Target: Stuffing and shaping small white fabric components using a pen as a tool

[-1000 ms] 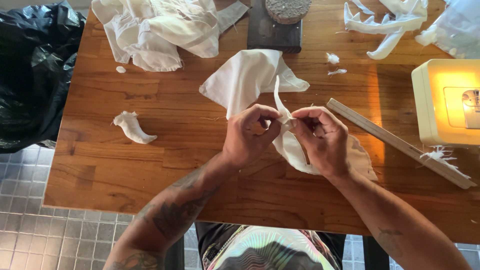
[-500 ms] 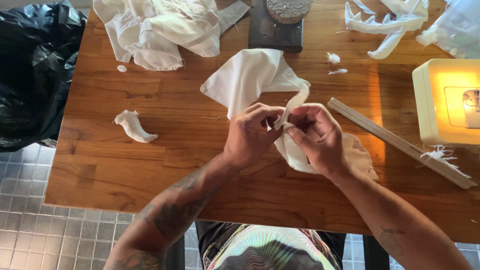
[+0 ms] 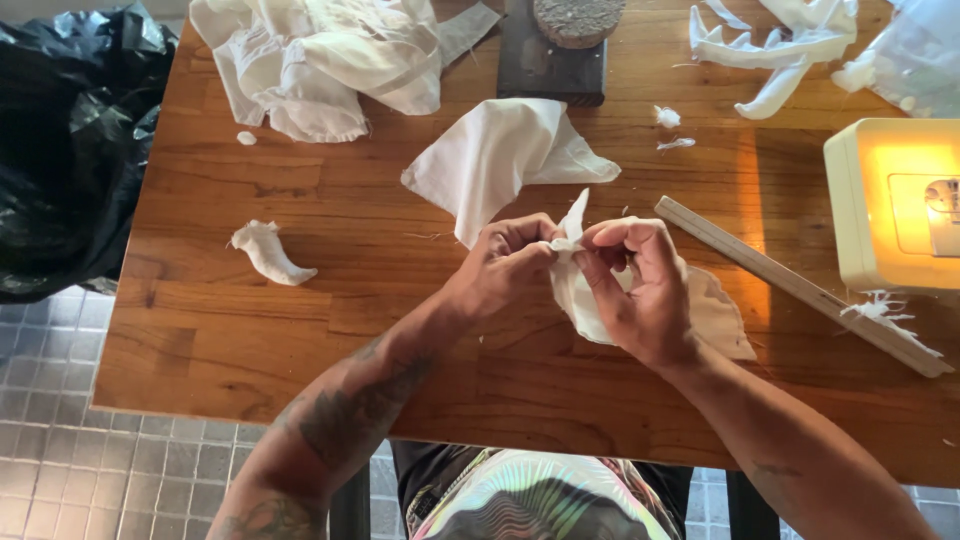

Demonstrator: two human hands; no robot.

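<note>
A person seated at a wooden table (image 3: 300,330) works a small piece of white cloth (image 3: 590,300) between both hands, seen from above; the left hand (image 3: 505,265) is curled tight, its fingertips pinching the cloth at the middle, while the right hand (image 3: 640,285) grips the same cloth from the other side, fingers bent over it; the two hands meet just above the table's near half, and a narrow tip of the cloth sticks up between them; the rest of the cloth hangs under the right palm and lies on the wood.

Just beyond the hands lies a larger folded white cloth (image 3: 505,155); a heap of white fabric (image 3: 320,60) sits at the far left corner; a small twisted scrap (image 3: 265,250) lies alone on the left side, well apart from the hands; a long wooden strip (image 3: 800,285) runs slantwise to the right of the right hand; a cream-coloured sewing machine (image 3: 890,205) stands at the right edge; cut white strips (image 3: 770,45) lie at the far right; a dark block (image 3: 550,65) with a round grey pad on it stands at the far edge; a black plastic bag (image 3: 70,150) rests on the tiled floor to the left of the table.
</note>
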